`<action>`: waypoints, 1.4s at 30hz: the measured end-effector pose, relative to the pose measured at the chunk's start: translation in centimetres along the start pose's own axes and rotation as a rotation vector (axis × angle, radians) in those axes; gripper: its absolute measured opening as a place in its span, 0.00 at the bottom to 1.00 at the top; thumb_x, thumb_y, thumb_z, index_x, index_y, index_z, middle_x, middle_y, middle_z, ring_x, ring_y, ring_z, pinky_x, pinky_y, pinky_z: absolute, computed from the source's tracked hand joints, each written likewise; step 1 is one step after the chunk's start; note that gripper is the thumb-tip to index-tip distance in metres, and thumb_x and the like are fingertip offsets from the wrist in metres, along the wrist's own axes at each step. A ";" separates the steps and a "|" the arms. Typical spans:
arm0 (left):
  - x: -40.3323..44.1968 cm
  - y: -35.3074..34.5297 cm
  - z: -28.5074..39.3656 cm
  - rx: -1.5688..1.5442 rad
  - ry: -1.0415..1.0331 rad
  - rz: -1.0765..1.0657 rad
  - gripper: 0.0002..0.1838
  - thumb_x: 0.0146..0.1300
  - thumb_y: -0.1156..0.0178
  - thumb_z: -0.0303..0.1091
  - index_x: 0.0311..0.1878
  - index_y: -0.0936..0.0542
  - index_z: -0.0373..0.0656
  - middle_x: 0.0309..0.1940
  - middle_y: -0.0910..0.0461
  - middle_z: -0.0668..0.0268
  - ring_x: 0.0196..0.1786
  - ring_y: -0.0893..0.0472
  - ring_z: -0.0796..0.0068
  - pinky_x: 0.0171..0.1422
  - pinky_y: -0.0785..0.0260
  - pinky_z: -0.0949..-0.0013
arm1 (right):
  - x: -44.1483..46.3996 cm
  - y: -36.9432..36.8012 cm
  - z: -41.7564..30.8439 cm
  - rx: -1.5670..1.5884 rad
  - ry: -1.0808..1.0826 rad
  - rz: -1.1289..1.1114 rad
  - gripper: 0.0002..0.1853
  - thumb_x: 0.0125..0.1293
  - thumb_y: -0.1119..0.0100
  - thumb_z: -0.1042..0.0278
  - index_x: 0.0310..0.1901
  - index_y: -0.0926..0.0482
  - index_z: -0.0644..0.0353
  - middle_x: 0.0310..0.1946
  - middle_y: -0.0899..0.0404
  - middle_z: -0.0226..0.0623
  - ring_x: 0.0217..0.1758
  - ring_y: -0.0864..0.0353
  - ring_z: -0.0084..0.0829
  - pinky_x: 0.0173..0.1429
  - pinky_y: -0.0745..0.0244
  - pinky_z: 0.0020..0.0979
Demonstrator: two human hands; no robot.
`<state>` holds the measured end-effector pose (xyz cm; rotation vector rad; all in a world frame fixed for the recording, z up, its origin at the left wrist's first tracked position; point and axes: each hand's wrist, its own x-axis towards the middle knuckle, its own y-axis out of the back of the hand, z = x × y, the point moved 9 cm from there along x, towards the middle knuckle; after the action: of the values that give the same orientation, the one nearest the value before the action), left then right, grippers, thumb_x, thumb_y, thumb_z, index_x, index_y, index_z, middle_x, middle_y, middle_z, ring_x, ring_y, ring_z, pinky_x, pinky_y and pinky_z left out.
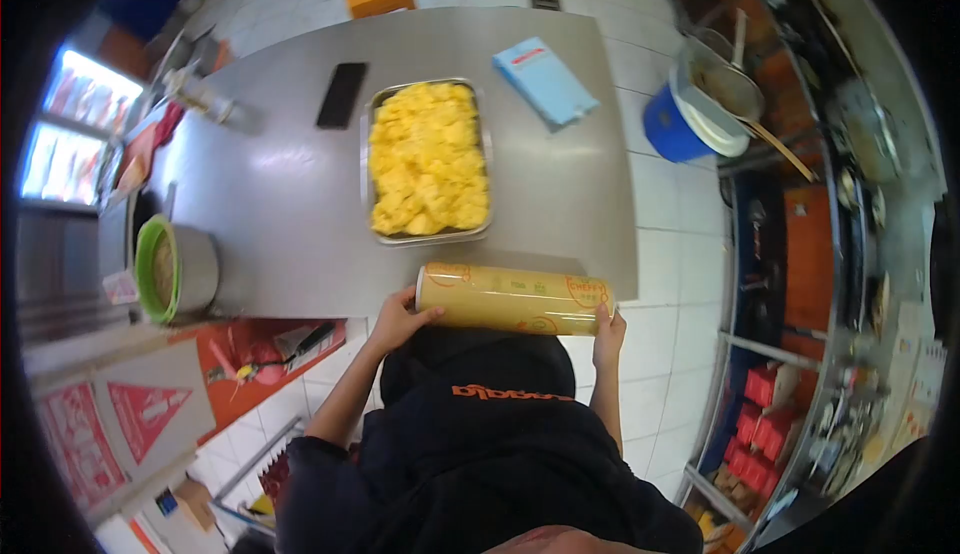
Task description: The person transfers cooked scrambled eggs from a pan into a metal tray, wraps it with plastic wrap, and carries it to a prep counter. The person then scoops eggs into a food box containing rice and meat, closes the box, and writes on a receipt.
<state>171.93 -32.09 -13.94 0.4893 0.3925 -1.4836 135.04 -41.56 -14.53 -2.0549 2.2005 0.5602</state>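
Observation:
Both of my hands grip a wide roll of yellowish plastic wrap [510, 299] at the front edge of the steel table [280, 224]. My left hand [400, 322] closes around its left end, thumb on top. At the right end, my right hand [608, 332] has its thumb against the roll; its other fingers are partly hidden. Just beyond the roll stands a rectangular metal tray [430, 241], filled with yellow chunks of food [430, 159] that look like scrambled egg or cut fruit; I cannot tell which.
A black phone [342, 95] and a light blue packet [545, 81] lie on the table. A tub with a green rim [160, 269] is at the left edge. Off the right side stands a blue bucket [672, 124] with pans, near shelving [770, 349].

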 end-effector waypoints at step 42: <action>-1.4 7.0 6.1 0.226 -0.330 0.249 0.04 0.64 0.51 0.27 0.36 0.32 0.36 0.27 0.27 0.57 0.34 0.24 0.66 0.42 0.33 0.69 | 0.2 -7.7 -6.6 -0.275 0.185 0.087 0.17 0.62 0.44 0.55 0.36 0.22 0.65 0.40 0.26 0.39 0.44 0.28 0.33 0.51 0.34 0.31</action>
<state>178.55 -34.00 -7.52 0.4434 -0.0950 -1.3409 143.75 -44.05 -10.09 -2.2308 2.4486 0.7475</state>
